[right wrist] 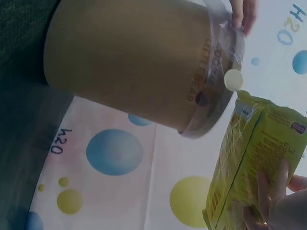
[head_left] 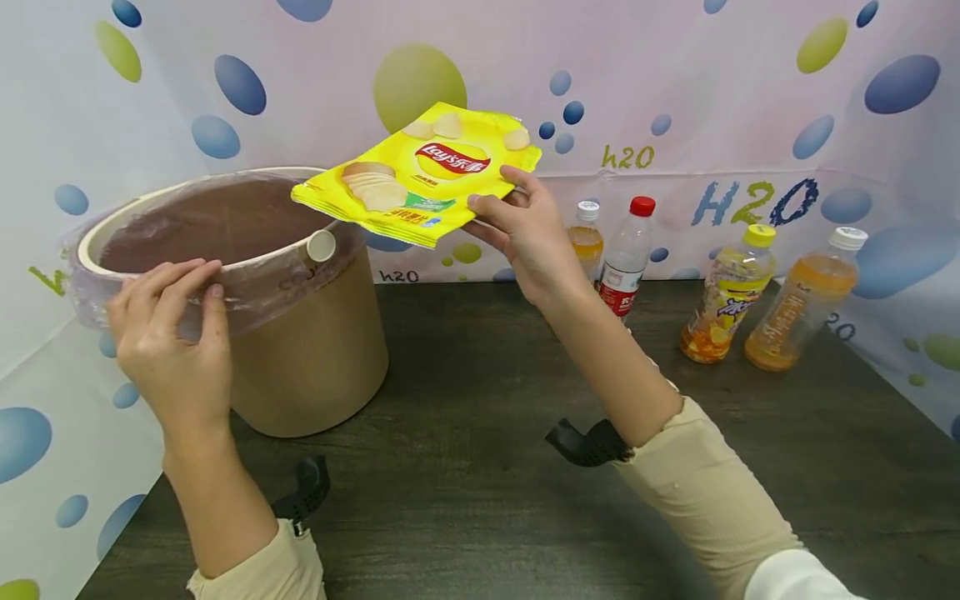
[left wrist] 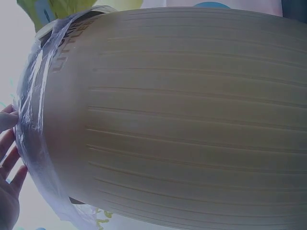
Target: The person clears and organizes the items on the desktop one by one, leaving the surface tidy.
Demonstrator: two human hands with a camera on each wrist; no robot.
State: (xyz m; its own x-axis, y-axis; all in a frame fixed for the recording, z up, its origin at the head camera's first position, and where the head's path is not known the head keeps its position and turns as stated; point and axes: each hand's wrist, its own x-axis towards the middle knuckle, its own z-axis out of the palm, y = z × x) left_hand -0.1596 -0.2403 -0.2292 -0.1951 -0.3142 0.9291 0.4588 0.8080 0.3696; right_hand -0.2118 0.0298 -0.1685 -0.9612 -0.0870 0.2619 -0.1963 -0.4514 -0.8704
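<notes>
A yellow Lay's chip bag (head_left: 442, 171) is pinched by its near right edge in my right hand (head_left: 521, 229), thumb on the printed front and other fingers underneath. It hangs tilted just above the right side of a beige trash can (head_left: 315, 358). The right wrist view shows the back of the chip bag (right wrist: 259, 148) beside the can's rim. My left hand (head_left: 176, 325) grips the can's near left rim, over the clear plastic liner (head_left: 262, 292) folded outside it. In the left wrist view, the left hand's fingertips (left wrist: 17, 117) meet the liner at the rim.
To the right stand several bottles: one with orange drink and a white cap (head_left: 587, 237), a clear one with a red cap (head_left: 624, 254), a yellow-capped bottle (head_left: 727, 292) and a white-capped orange one (head_left: 806, 300). Behind the dark wooden table (head_left: 480, 467) hangs a dotted backdrop (head_left: 510, 50).
</notes>
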